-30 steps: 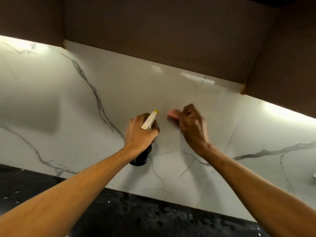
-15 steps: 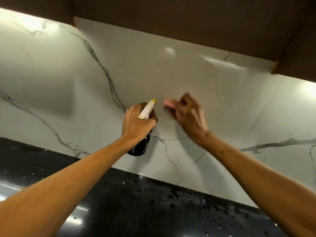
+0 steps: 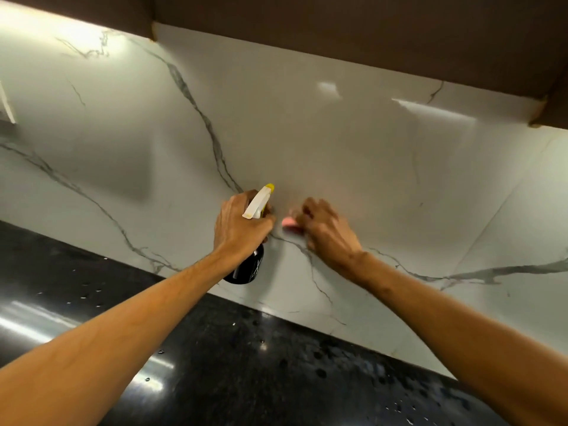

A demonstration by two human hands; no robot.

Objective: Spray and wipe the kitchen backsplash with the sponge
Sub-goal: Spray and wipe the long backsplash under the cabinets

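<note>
Nearest us, the black worktop [image 3: 215, 379] was glossy and dotted with droplets, and both forearms reached over it toward the wall. Past it, the left hand [image 3: 238, 229] was wrapped round the neck of the spray bottle [image 3: 249, 269], fingers curled beneath the white trigger head. The yellow nozzle tip pointed up at the wall and the dark body hung below the fist, clear of the worktop. We judged the bottle rigid and fairly heavy with liquid, its smooth body likely slippery under wet fingers. The neck seemed the sound place to hold it, since the trigger head would stop it sliding through. Just beside it, the right hand [image 3: 329, 229] was blurred, yet its fingers looked curled over the pink sponge [image 3: 289, 222]. Only one end of the sponge showed at the fingertips, pressed against the backsplash [image 3: 307, 142]. We took the sponge to be light, soft and compressible, apt to squash and fold under pressure. A hold across its back with the fingers spread would, we thought, set its face flat on the stone. The backsplash, white marble with grey veins, looked hard, smooth and glossy, so we expected the sponge to glide easily. Farthest off, brown cabinets [image 3: 338, 32] overhung the wall.
</note>
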